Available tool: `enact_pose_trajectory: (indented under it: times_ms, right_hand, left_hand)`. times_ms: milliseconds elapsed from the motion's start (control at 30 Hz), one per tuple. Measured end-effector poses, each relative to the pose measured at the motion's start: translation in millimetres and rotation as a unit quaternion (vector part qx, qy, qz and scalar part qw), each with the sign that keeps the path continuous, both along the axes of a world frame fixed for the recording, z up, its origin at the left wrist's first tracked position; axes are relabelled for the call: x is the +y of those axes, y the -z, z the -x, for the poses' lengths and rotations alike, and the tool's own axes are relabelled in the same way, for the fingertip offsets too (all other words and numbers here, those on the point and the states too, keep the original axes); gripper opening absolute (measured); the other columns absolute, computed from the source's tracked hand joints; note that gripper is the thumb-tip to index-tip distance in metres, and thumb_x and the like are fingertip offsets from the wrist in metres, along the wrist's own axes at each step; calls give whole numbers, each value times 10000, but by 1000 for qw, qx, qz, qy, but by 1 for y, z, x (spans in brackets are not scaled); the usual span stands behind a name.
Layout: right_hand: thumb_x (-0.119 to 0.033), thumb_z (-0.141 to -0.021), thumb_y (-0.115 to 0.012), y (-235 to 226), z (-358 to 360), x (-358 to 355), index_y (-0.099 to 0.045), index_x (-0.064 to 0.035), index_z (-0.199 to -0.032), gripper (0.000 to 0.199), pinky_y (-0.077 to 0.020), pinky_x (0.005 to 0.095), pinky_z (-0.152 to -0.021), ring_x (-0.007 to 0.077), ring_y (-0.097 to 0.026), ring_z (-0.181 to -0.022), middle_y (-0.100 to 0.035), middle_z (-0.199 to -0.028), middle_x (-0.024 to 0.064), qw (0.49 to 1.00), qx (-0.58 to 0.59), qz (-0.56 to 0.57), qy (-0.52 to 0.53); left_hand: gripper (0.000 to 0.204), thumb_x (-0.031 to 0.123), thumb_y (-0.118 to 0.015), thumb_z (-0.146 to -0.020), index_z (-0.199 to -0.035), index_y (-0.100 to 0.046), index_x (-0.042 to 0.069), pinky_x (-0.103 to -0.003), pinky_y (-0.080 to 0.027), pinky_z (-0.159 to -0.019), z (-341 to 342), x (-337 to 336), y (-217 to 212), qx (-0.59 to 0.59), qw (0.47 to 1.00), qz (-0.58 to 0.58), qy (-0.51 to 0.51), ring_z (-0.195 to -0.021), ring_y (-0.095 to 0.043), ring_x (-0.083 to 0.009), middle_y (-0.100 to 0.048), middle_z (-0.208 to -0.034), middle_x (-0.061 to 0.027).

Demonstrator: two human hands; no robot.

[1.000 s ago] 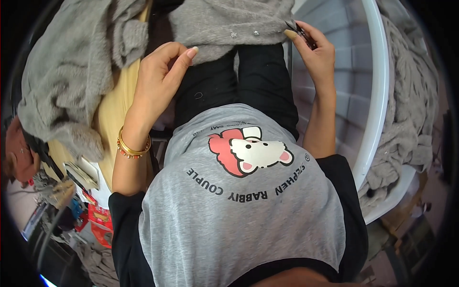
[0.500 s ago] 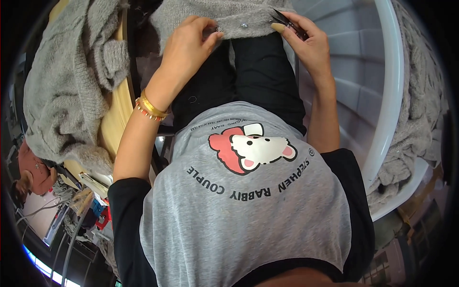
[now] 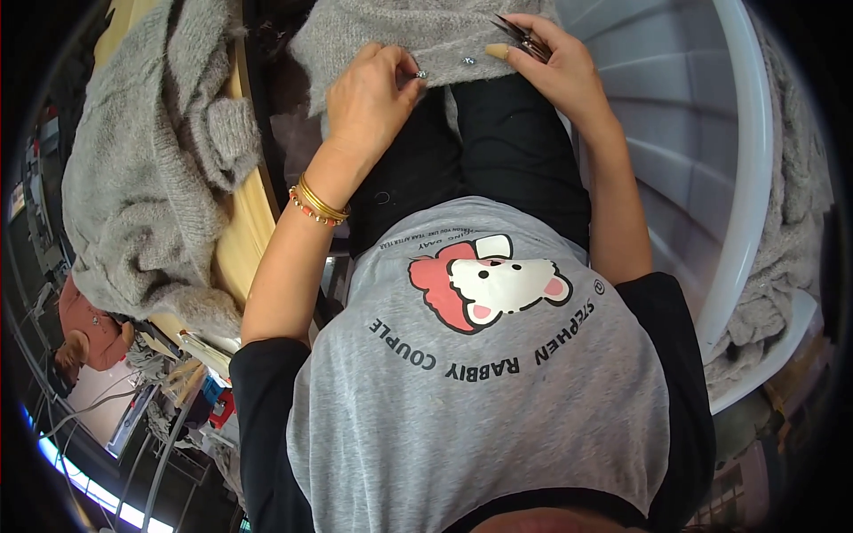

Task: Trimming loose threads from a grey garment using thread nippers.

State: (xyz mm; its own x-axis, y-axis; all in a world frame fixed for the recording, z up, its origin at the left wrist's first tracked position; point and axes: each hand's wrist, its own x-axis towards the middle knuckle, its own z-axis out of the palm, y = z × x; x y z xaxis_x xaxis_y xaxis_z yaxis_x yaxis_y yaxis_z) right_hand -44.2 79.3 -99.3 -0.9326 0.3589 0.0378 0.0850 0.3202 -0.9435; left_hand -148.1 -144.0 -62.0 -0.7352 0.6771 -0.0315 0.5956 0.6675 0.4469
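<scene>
The person is holding the grey knitted garment (image 3: 418, 40) on the lap, at the far side. The left hand (image 3: 369, 98) is pinching its edge near a small metal stud (image 3: 421, 75), fingers closed on the fabric. The right hand (image 3: 555, 67) is gripping a small dark tool (image 3: 520, 37). The sharp tip could be snagging the loose knit if the fabric is slipping.
</scene>
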Motion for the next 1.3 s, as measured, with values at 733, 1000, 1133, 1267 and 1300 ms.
enact_pose_trajectory:
  times_ms: [733,1000,1133,1267,1300]
  right_hand:
    - [-53,-912,-692,-13,-13,14,-612,-54,-913,80,-430,125,-622,42,-565,-643,-607,-732,-15,956,1,278,97]
    - [-62,-802,-789,-79,-40,-24,-627,-23,-900,193,-454,221,-625,63,-589,-738,-643,-861,7,905,101,349,-221]
    - [-68,-775,-830,-102,-44,-73,-634,-6,-907,244,-454,230,-621,56,-583,-738,-655,-837,10,791,52,466,-393]
    - [-95,-760,-847,-104,-48,-101,-642,-6,-880,254,-444,243,-580,65,-575,-691,-653,-784,18,734,-17,478,-483]
    - [-95,-760,-847,-102,-48,-102,-642,-6,-880,254,-444,243,-580,65,-575,-691,-653,-784,18,728,-18,471,-498]
  left_hand:
    - [149,162,-759,-777,-853,-642,109,-386,-445,-769,-12,2,-10,45,996,-60,51,-835,-617,-280,-610,-867,-39]
    - [201,200,-712,-888,-952,-650,19,-273,-455,-618,20,45,-72,-161,961,-224,7,-756,-568,-125,-631,-931,-52]
    - [541,498,-676,-858,-1029,-678,-15,-394,-528,-770,16,99,-75,-134,979,-36,152,-907,-676,-308,-679,-1050,-172]
    - [534,518,-703,-808,-1038,-718,36,-383,-550,-803,-13,143,-66,13,928,235,288,-996,-696,-286,-715,-1066,-129]
    - [462,477,-702,-820,-1029,-735,66,-376,-553,-789,-15,148,-54,38,901,283,327,-979,-704,-265,-729,-1040,-103]
